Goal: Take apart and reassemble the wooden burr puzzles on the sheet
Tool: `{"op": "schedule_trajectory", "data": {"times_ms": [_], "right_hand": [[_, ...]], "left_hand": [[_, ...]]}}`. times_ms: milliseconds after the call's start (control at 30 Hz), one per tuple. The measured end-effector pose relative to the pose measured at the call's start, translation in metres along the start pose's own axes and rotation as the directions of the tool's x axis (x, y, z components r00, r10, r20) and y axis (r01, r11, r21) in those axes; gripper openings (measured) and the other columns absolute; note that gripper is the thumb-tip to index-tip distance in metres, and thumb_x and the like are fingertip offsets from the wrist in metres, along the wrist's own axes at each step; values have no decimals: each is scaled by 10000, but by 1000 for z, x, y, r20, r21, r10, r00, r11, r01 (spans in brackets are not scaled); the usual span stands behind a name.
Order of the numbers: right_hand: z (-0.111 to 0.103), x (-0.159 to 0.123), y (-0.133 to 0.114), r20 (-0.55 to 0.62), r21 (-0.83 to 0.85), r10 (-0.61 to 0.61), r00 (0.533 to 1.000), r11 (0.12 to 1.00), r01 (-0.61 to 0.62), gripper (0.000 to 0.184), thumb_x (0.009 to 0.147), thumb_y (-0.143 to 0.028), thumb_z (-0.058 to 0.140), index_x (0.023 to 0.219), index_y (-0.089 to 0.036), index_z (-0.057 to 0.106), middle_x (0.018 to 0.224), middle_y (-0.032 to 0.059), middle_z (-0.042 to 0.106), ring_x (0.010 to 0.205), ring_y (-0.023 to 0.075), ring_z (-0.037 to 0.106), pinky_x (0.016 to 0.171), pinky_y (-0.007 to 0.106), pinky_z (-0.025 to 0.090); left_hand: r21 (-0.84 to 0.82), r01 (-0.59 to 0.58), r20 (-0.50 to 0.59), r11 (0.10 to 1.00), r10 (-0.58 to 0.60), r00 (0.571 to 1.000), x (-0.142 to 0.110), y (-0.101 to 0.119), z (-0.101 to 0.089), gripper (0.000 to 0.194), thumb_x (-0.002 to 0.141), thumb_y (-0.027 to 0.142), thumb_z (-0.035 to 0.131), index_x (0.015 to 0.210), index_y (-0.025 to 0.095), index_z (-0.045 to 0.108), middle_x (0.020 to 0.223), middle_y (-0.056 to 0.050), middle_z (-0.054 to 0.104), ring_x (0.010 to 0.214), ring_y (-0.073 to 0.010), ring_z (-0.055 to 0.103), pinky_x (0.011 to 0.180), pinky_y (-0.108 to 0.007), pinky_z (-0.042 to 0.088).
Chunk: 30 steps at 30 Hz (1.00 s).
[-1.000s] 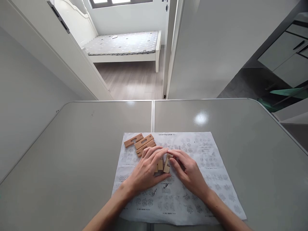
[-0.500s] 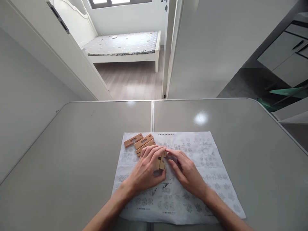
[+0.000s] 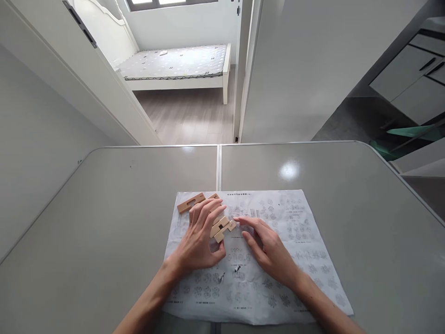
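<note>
Several flat notched wooden puzzle pieces lie on a printed paper sheet (image 3: pixel 278 241) spread on the grey table. My left hand (image 3: pixel 200 239) rests over the pile, its fingers stretched onto the pieces at the sheet's upper left. Two joined pieces (image 3: pixel 222 227) lie tilted between my hands, touching the left fingers. My right hand (image 3: pixel 266 248) lies just right of them, fingers stretched out with the index tip close to the joined pieces. One slotted piece (image 3: pixel 190 202) lies uncovered beyond the left hand.
The grey table (image 3: pixel 121 199) has a seam down its middle and rounded far corners. Beyond it an open doorway shows a wooden floor and a white bed (image 3: pixel 181 65). Grey cabinets (image 3: pixel 410 79) stand at the far right.
The two upright pieces pinched between both hands were pushed left and now lie tilted on the sheet. My left hand slid up-left over the pile; my right fingers let go and stretched out.
</note>
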State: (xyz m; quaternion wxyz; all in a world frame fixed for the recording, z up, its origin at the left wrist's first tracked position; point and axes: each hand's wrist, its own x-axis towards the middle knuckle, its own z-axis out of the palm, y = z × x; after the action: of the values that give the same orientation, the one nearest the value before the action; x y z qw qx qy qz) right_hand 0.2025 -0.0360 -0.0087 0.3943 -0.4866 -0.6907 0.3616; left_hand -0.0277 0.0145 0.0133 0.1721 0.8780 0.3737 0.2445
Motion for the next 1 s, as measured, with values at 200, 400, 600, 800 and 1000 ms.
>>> {"op": "schedule_trajectory", "data": {"times_ms": [200,400,600,800,1000], "right_hand": [[1,-1,2,-7,10,10,1000,1000,-10,340,1083,-254,495,1413,-291,571,1336,107,683,1251,276,642,1031,468,575],[2,-1,2,-36,10,10,999,1000,-10,294,1086,-266,493,1363,-272,592,1293,109,704,1183,268,674,969,431,594],[2,-3,3,-52,13,21,998,1000,-20,236,1084,-279,497,1279,-257,629,1188,98,733,1025,244,706,875,382,593],[4,-3,3,-62,14,39,997,999,-38,216,1071,-321,509,1197,-244,667,1110,78,761,894,225,709,799,351,573],[-4,-9,-2,-52,31,98,994,995,-96,286,1057,-408,510,1187,-225,686,1135,90,770,864,220,706,772,343,577]], "left_hand": [[-22,-27,9,999,27,1000,1,-8,-14,946,706,211,716,1563,280,322,1597,-135,423,1513,-404,326,1229,-641,305],[-36,184,-358,982,-184,915,2,-30,-18,454,945,309,633,1383,261,522,1417,-115,582,1359,-311,502,1144,-525,435],[-419,511,-448,751,-660,603,-1,-62,-17,326,998,469,579,1211,231,646,1266,-87,678,1136,-260,640,972,-389,519],[-523,504,-410,687,-721,558,-4,-67,-13,337,947,479,630,1155,217,664,1210,-83,708,1078,-248,663,910,-353,533],[-495,491,-436,717,-694,574,-6,-67,-12,313,933,453,615,1115,206,678,1171,-88,726,1043,-252,676,915,-377,544]]}}
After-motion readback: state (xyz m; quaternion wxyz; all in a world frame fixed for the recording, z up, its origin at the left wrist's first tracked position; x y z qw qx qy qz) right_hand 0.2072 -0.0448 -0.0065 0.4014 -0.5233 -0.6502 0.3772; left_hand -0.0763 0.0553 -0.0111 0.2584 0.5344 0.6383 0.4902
